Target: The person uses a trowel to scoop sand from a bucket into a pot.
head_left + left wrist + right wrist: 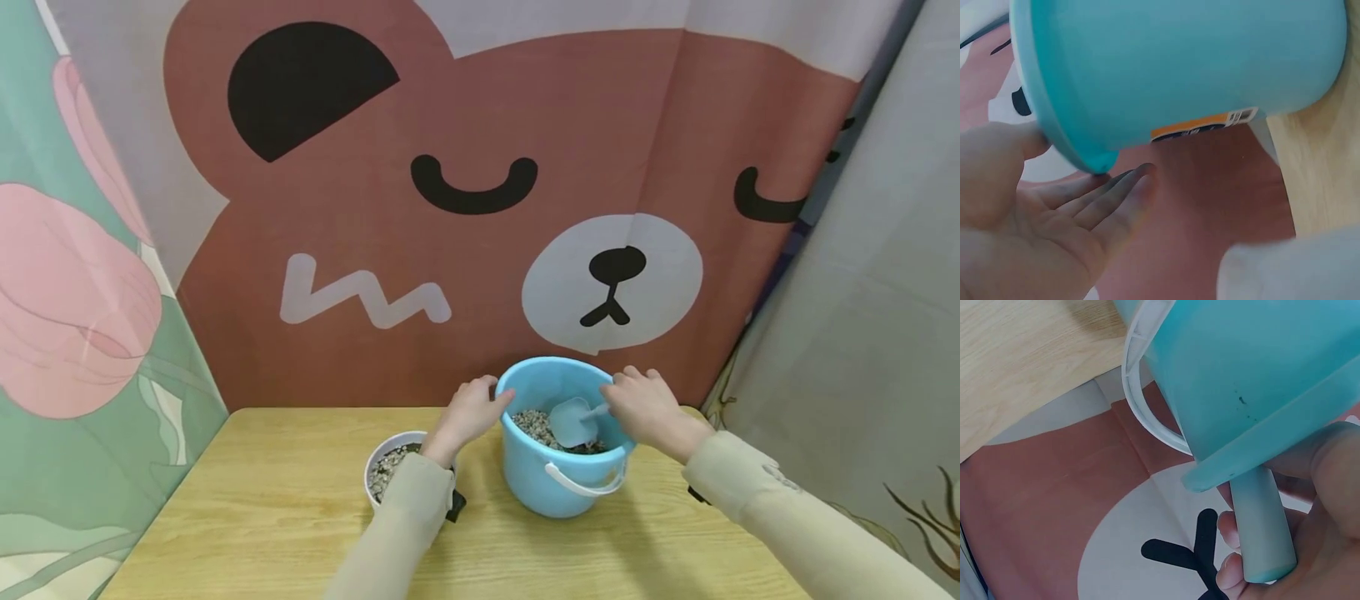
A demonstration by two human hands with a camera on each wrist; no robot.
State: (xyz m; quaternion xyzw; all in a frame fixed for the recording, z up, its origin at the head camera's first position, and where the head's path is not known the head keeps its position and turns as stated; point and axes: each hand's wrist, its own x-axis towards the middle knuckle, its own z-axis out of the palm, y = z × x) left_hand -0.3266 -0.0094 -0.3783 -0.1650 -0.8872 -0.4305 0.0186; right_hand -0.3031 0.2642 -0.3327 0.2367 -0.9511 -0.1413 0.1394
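Observation:
A light-blue bucket (pixel 551 487) stands on the table, with coarse grey-brown grit (pixel 531 423) inside. At its left rim is my left hand (pixel 468 412); the thumb lies over the rim and the other fingers (pixel 1116 200) extend along the outside. My right hand (pixel 648 408) is at the right rim, its fingers curled round the handle (pixel 1263 528) of a small pale-blue scoop. The scoop's blade (pixel 573 422) rests on the grit. In front hangs the bucket's white carrying handle (pixel 588 485).
A white pot (pixel 370 467) with pebbly material stands left of the bucket, partly covered by my left forearm. The wooden table (pixel 247 517) meets a bear-print curtain (pixel 337 358) at the back. A pale curtain (pixel 862 333) hangs on the right.

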